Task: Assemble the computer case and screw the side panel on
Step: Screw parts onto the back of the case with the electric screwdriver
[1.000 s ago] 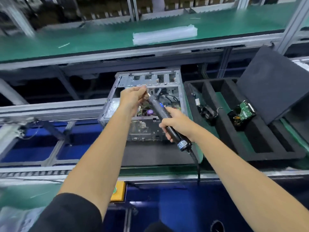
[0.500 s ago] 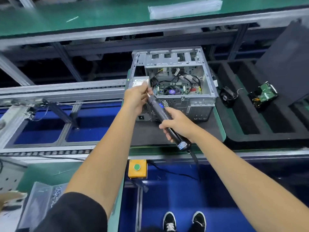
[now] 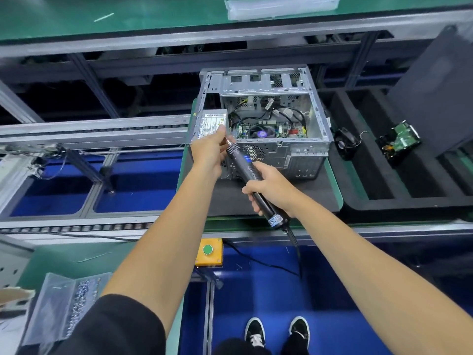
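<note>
An open grey metal computer case (image 3: 302,149) lies on a black mat, its side panel off, with the motherboard, fan and cables showing inside. My right hand (image 3: 275,189) grips a black electric screwdriver (image 3: 252,175) by the handle, its cable trailing down. The bit points up and left toward the case's near left corner. My left hand (image 3: 208,152) pinches the tip of the bit; whether a screw sits between the fingers is hidden. A dark flat panel (image 3: 435,98) leans at the right.
A black foam tray (image 3: 371,180) to the right holds a small fan (image 3: 345,143) and a green circuit board part (image 3: 399,142). A yellow box with a green button (image 3: 208,252) hangs below the bench edge. A clear bag of screws (image 3: 64,303) lies at lower left. Conveyor rails run left.
The view has tilted down and moved left, so the case sits farther right and my feet show. Both hands keep the same hold on the screwdriver and its tip.
</note>
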`<state>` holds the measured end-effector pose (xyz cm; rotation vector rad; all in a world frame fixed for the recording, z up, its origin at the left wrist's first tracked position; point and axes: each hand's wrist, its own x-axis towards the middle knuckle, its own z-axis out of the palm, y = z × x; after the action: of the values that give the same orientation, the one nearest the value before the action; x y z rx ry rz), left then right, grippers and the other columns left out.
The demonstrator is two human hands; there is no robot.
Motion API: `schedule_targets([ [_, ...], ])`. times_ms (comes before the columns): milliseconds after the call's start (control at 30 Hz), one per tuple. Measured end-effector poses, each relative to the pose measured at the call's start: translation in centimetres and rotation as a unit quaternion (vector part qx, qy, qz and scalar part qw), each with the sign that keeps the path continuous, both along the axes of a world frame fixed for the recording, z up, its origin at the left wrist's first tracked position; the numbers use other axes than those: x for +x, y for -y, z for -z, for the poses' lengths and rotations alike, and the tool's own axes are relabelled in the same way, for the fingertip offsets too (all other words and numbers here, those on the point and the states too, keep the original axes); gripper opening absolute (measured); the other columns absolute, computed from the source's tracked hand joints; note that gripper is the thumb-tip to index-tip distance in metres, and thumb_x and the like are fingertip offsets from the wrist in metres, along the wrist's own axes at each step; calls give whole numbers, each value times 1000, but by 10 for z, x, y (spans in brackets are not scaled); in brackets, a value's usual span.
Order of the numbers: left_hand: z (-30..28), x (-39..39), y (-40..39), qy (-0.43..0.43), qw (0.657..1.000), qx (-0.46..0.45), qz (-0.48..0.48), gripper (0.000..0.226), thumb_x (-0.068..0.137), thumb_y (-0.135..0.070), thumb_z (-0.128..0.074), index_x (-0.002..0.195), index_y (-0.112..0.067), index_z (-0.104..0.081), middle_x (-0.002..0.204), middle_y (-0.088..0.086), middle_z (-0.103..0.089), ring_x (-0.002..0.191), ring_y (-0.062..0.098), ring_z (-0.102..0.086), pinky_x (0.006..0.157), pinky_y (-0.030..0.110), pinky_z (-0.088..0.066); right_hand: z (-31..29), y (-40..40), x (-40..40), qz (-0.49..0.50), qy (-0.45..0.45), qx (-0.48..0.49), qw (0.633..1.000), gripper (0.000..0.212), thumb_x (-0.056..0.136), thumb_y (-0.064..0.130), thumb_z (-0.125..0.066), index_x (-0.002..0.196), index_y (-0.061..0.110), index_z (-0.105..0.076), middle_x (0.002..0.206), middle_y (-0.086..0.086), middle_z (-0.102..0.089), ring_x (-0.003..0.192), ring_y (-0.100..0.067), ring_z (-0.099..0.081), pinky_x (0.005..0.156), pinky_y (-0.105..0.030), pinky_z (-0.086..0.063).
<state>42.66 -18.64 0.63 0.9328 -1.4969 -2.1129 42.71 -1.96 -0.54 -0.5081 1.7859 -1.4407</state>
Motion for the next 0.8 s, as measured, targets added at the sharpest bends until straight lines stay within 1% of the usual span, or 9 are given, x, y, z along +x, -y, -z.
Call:
schedule_targets([
  [133, 2, 3, -6, -4, 998, 24, -55, 20, 91, -18, -62, 75, -6, -59, 63, 4, -66, 75, 23, -59, 69, 34, -42, 2, 5, 4, -2, -7, 12, 1000, 29, 85, 5, -63, 107, 13, -48, 63, -10, -55, 44, -25, -54, 43, -32, -47],
  [300, 12, 13, -6, 6, 997, -16, -72, 20, 89, -16, -64, 72, -5, -64, 65, 4, -68, 61, 15, -63, 52, 21, -45, 12, 8, 8, -1, -23, 48, 999, 41, 84, 10, -65, 118, 15, -45, 71, -13, -58, 44, -25, -56, 44, -32, -49],
  [367, 21, 16, -5, 29, 996, -41, -68, 22, 88, -17, -65, 69, -5, -65, 70, 10, -67, 63, 19, -58, 57, 25, -45, 17, 9, 12, -6, -37, 63, 997, 34, 82, 13, -66, 110, 19, -47, 76, -14, -57, 45, -25, -57, 45, -33, -50],
  [433, 30, 18, -3, 60, 994, -60, -62, 25, 87, -17, -66, 67, -4, -62, 74, 14, -61, 67, 20, -51, 61, 30, -40, 23, 8, 16, -7, -49, 79, 996, 29, 81, 14, -66, 101, 22, -47, 80, -14, -56, 45, -26, -57, 45, -32, -50],
  [567, 54, 19, -3, 90, 994, -51, -45, 15, 88, -16, -63, 80, -5, -58, 76, 14, -53, 71, 20, -45, 64, 31, -38, 40, 8, 24, -6, -61, 117, 991, 30, 82, 14, -66, 104, 20, -47, 85, -12, -56, 45, -22, -58, 43, -27, -48],
  [633, 70, 19, -4, 115, 992, -30, -45, 20, 88, -16, -63, 75, -3, -58, 76, 14, -58, 67, 19, -50, 60, 28, -41, 50, 9, 27, -5, -66, 138, 988, 31, 82, 15, -66, 107, 17, -47, 86, -10, -56, 51, -22, -58, 47, -30, -49],
  [700, 84, 19, -5, 143, 989, 5, -49, 18, 88, -12, -60, 71, -6, -59, 80, 14, -64, 68, 20, -55, 57, 27, -42, 60, 10, 29, -6, -59, 150, 987, 32, 83, 15, -66, 110, 15, -47, 87, -9, -57, 58, -24, -59, 57, -36, -54],
  [767, 97, 18, -5, 164, 985, 32, -53, 15, 87, -8, -57, 72, -9, -55, 84, 15, -62, 72, 21, -54, 58, 29, -40, 70, 11, 31, -4, -43, 158, 986, 34, 84, 16, -66, 112, 14, -48, 90, -9, -57, 65, -25, -59, 68, -43, -56],
  [800, 102, 18, -5, 171, 983, 37, -51, 15, 86, -6, -57, 72, -9, -53, 83, 15, -61, 70, 21, -52, 55, 28, -39, 74, 12, 32, 1, -33, 160, 987, 34, 84, 16, -66, 113, 14, -48, 92, -9, -57, 67, -26, -59, 70, -44, -56],
])
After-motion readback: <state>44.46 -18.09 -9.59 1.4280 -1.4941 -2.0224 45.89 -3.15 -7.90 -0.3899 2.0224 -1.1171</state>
